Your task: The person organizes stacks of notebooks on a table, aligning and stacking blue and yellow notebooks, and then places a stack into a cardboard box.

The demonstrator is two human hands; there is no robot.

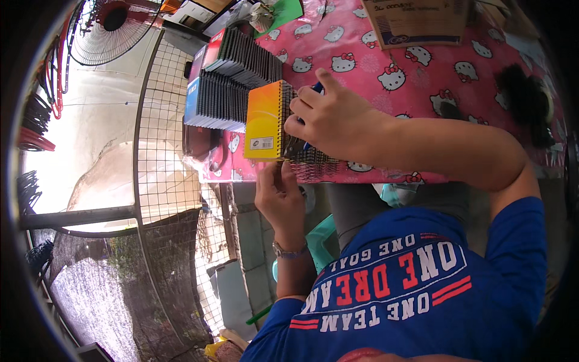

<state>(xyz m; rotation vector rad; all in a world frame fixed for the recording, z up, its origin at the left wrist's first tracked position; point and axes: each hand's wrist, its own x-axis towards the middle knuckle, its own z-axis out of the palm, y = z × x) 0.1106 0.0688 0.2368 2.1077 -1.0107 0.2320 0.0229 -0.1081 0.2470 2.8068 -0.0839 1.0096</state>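
Observation:
A spiral notebook [263,120] with an orange and yellow cover lies at the table's near left, its black coil along the right side. At the lower end of that coil, my left hand [279,196] has its fingers pinched together on the notebook's edge. My right hand [329,114] is curled just right of the coil, closed around a slim blue tool [318,88]; the fingers hide most of it, so its kind is unclear. Below the right hand, dark wire coils [316,163] lie by the table's near edge.
Stacked spiral notebooks [220,99] stand behind and left of the yellow one. A cardboard box [416,24] sits at the far side of the pink patterned tablecloth [362,72]. A black fuzzy item [522,102] lies at right. Wire mesh [166,120] and a fan [114,24] are at left.

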